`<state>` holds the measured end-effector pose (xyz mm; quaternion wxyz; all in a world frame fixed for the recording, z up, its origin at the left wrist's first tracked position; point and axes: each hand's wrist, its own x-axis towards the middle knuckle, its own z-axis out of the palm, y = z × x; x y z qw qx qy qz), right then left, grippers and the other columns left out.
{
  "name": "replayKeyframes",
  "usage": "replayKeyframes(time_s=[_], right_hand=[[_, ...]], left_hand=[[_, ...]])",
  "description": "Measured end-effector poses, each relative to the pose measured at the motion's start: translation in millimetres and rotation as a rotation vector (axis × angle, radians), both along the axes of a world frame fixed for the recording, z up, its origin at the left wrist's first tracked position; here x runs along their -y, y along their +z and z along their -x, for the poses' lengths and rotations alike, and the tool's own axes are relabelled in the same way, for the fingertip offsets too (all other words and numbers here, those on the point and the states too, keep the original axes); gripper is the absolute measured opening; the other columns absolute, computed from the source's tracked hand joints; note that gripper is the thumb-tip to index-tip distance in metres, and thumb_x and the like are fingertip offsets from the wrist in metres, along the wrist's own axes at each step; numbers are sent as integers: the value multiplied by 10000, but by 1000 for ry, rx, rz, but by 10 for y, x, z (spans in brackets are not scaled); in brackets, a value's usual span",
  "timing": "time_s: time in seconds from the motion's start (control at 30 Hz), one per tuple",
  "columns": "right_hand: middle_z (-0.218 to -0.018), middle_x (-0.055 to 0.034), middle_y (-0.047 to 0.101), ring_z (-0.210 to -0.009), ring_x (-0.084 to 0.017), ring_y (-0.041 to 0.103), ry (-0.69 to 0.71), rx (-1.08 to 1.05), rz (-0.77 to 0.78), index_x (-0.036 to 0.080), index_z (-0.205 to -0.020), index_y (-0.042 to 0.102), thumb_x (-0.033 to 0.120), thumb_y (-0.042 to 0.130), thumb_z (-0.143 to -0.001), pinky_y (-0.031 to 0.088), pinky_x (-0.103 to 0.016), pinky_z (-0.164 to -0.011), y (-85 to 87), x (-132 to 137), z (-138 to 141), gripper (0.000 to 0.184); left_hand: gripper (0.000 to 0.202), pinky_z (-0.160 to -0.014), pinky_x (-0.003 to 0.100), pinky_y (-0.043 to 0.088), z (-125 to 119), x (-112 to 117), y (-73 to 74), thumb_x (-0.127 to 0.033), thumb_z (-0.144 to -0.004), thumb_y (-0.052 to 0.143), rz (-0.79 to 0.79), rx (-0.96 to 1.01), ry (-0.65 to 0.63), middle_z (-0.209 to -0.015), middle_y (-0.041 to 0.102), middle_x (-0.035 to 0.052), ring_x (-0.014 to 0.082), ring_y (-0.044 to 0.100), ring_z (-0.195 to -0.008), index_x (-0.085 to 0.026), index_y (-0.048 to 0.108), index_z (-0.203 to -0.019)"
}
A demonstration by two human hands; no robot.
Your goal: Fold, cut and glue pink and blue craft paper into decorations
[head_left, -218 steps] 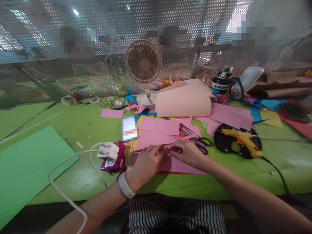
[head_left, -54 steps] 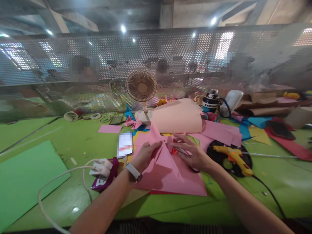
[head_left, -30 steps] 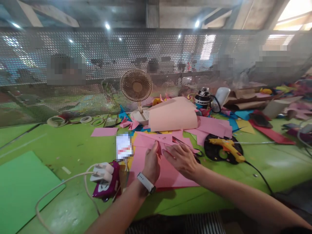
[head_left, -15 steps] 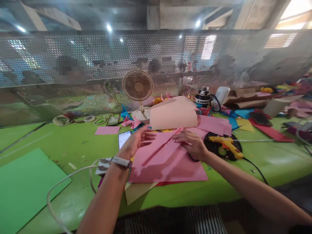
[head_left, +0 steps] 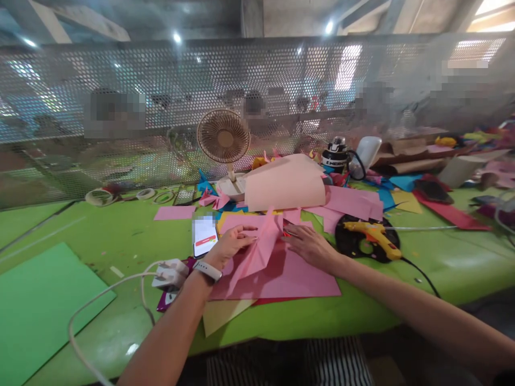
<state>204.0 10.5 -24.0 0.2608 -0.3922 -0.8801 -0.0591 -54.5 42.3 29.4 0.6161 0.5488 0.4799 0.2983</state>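
My left hand (head_left: 231, 245), with a white watch on its wrist, grips a folded piece of pink paper (head_left: 257, 252) and lifts it off a larger pink sheet (head_left: 298, 276) on the green table. My right hand (head_left: 308, 246) lies flat with fingers stretched out on the larger sheet, just right of the folded piece. The red handles of a pair of scissors (head_left: 287, 234) peek out by its fingertips.
A phone (head_left: 204, 236) lies left of my left hand, with white chargers (head_left: 171, 273) and a cable beside it. A yellow glue gun (head_left: 372, 236) rests on a black disc at the right. A small fan (head_left: 223, 140), loose coloured paper and a perforated metal screen stand behind.
My left hand has closed on the folded pink piece and raised it. My right hand has drawn back from the paper's far edge and lies flat on the sheet.
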Motion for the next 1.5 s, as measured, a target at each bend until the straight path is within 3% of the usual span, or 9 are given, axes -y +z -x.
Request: replayKeyframes(time_s=[0.17, 0.4, 0.5, 0.63, 0.83, 1.0, 1.17, 1.33, 1.5], right_hand=[[-1155, -86, 611, -1107, -202, 521, 202, 107, -25, 213, -1111, 613, 109, 398, -899, 391, -414, -979, -46, -107, -49, 320], [-1087, -106, 648, -1083, -212, 550, 261, 107, -103, 174, -1109, 602, 86, 355, -903, 453, -409, -900, 34, -401, -289, 334], [-1088, -104, 636, -1050, -222, 556, 169, 28, -82, 169, -1145, 567, 147, 409, -900, 464, -399, -876, 68, -293, -235, 292], [-1028, -95, 632, -945, -224, 568, 137, 19, -75, 173, -1169, 535, 283, 495, -883, 473, -378, -801, 134, -19, -47, 309], [-1021, -83, 618, -834, -185, 548, 194, 150, -98, 197, -1136, 563, 138, 402, -911, 433, -328, -715, 170, 102, 22, 283], [-934, -61, 645, -780, -165, 552, 234, 86, -39, 214, -1003, 638, 177, 424, -918, 404, -310, -675, 80, 60, -55, 233], [-888, -47, 651, -783, -155, 569, 195, -45, 100, 219, -915, 676, 278, 482, -906, 405, -290, -685, 46, 69, -34, 203], [-882, -43, 664, -800, -160, 582, 205, -114, 181, 212, -891, 676, 291, 507, -894, 397, -302, -727, 90, 59, -46, 187], [-789, -35, 650, -783, -162, 576, 98, -257, 363, 185, -801, 653, 255, 560, -856, 412, -291, -724, 109, 40, 7, 129]], left_hand=[[393, -608, 202, 413, -43, -3, -66, -291, -712, 663, -81, 4, 171, -759, 622, -14, 97, 572, -658, -210, 536, -1075], [377, -606, 226, 430, -144, 69, -190, -253, -705, 676, -46, 45, 159, -770, 636, 19, 118, 590, -657, -178, 536, -1047], [355, -646, 230, 442, -172, 93, -226, -250, -711, 680, -19, 76, 131, -823, 640, 33, 120, 596, -713, -177, 530, -1025], [367, -558, 217, 428, -205, 144, -218, -298, -706, 695, 47, 86, 89, -828, 619, 17, 93, 560, -599, -189, 516, -1007], [327, -533, 221, 406, -268, 219, -236, -326, -709, 682, 98, 71, -4, -764, 590, 6, 96, 533, -565, -166, 523, -946], [204, -655, 277, 440, -297, 260, -277, -330, -737, 648, -279, -175, -88, -764, 615, 38, 166, 581, -712, -168, 568, -832], [189, -737, 315, 450, -283, 306, -203, -291, -850, 503, -695, -504, -210, -932, 618, 60, 194, 578, -829, -220, 647, -949], [296, -919, 379, 413, -297, 330, -156, -161, -846, 473, -848, -537, -359, -1121, 599, 65, 211, 531, -1030, -225, 621, -1093], [304, -938, 385, 418, -327, 349, -156, -151, -867, 447, -849, -530, -411, -1124, 619, 77, 207, 539, -1044, -199, 613, -1116]])
